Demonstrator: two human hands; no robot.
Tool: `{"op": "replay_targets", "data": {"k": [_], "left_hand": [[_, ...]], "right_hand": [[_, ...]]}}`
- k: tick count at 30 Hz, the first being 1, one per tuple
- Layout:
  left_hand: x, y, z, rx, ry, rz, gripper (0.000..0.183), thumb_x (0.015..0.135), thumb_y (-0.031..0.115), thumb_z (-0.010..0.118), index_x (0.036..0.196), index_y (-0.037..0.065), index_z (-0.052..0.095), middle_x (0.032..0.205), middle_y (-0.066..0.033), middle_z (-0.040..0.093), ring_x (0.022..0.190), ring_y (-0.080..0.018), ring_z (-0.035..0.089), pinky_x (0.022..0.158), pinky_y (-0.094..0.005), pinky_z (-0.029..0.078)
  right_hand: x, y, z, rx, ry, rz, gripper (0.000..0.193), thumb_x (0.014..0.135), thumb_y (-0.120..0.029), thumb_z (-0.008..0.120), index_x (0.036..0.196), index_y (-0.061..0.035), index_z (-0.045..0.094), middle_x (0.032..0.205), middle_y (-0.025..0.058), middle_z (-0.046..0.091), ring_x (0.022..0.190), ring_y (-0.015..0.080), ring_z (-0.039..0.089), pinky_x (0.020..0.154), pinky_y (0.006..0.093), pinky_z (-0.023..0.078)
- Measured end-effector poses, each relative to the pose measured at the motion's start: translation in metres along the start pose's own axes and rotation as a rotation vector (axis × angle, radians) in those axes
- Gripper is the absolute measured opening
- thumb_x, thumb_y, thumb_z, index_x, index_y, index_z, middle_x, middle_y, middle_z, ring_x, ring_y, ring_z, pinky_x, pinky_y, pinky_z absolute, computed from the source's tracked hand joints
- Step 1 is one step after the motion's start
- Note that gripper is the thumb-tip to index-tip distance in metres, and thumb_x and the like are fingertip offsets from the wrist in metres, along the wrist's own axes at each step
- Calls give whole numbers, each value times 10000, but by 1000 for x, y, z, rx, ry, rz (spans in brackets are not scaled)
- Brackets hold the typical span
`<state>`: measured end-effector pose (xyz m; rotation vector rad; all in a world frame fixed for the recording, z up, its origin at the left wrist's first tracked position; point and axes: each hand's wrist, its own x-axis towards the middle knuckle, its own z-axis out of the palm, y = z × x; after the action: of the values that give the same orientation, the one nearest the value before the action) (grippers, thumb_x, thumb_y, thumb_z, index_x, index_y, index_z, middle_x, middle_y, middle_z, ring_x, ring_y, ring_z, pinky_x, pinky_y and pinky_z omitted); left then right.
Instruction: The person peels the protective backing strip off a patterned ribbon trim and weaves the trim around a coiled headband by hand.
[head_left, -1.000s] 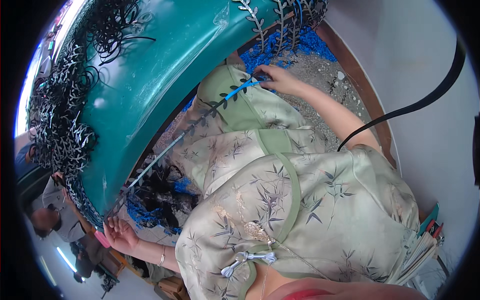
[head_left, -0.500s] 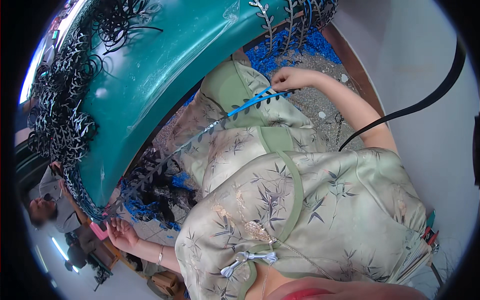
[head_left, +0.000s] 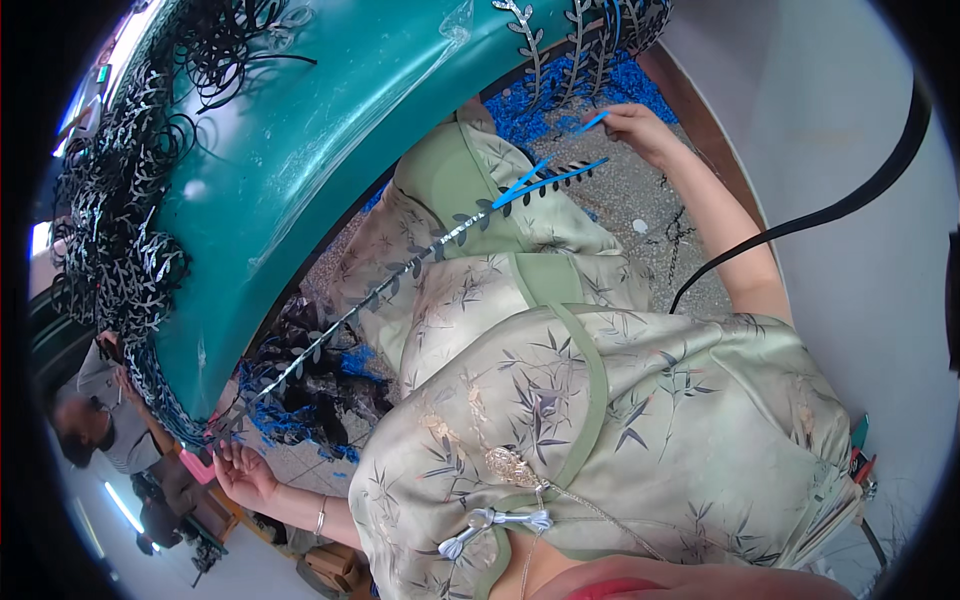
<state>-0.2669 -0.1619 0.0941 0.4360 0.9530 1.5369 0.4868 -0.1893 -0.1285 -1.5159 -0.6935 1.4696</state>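
A long dark leaf-shaped trim strip (head_left: 378,288) stretches taut and slanting across my lap, with a shiny pale middle line. My left hand (head_left: 245,475), low at the left by the table's corner, pinches its near end. Toward the far right the strip splits into blue bands. One thin blue band (head_left: 592,124) runs up to my right hand (head_left: 640,132), whose fingers are closed on it. The other blue branch (head_left: 545,183) still bears small black leaves and ends loose in the air below that hand.
The teal table (head_left: 300,150) curves along the left, with heaps of black leaf trim (head_left: 120,220) over its edge. Blue scraps (head_left: 640,90) and dark scraps (head_left: 320,385) litter the speckled floor. A black cable (head_left: 820,215) hangs at the right. Another person (head_left: 115,410) is at far left.
My right hand has moved up and right with the blue band. The two blue branches now stand farther apart, and the strip looks straighter. My left hand has hardly moved.
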Motion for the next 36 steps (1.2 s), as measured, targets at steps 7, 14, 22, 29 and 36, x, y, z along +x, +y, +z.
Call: {"op": "replay_targets", "data": {"k": [7, 14, 22, 29, 36], "left_hand": [[1, 0, 9, 19, 7, 26, 195, 941, 89, 495, 940, -105, 494, 797, -77, 445, 608, -109, 370, 503, -227, 304], [3, 2, 11, 51, 60, 45, 147, 937, 72, 492, 883, -64, 484, 795, -82, 450, 594, -112, 365, 505, -237, 304], [-3, 22, 8, 50, 21, 43, 154, 939, 78, 494, 878, -63, 487, 794, -86, 453, 605, -123, 369, 516, -249, 305], [4, 13, 25, 84, -32, 34, 165, 948, 101, 492, 860, -38, 475, 806, -73, 445, 622, -120, 370, 511, -245, 302], [7, 13, 29, 44, -134, -73, 185, 957, 110, 486, 827, -16, 451, 817, -70, 437, 624, -120, 366, 530, -249, 308]], "right_hand": [[-11, 53, -106, -40, 537, 169, 218, 876, -209, 593, 980, -50, 699, 883, 17, 684, 754, 78, 541, 710, 275, 429], [-65, 142, -278, 130, 726, 155, 178, 823, -96, 605, 945, 12, 677, 810, 132, 654, 639, 182, 573, 498, 312, 402], [-86, 138, -318, -449, 935, 252, 254, 792, -116, 605, 996, 23, 665, 829, 205, 647, 726, 292, 606, 612, 402, 444], [-39, 95, -145, -1493, 355, 236, 376, 745, -96, 559, 1105, -41, 654, 1064, 243, 638, 967, 385, 629, 877, 456, 494], [4, 64, -31, -964, -107, -161, 525, 741, -15, 561, 1260, -97, 582, 1061, 158, 652, 969, 282, 613, 834, 379, 485]]}}
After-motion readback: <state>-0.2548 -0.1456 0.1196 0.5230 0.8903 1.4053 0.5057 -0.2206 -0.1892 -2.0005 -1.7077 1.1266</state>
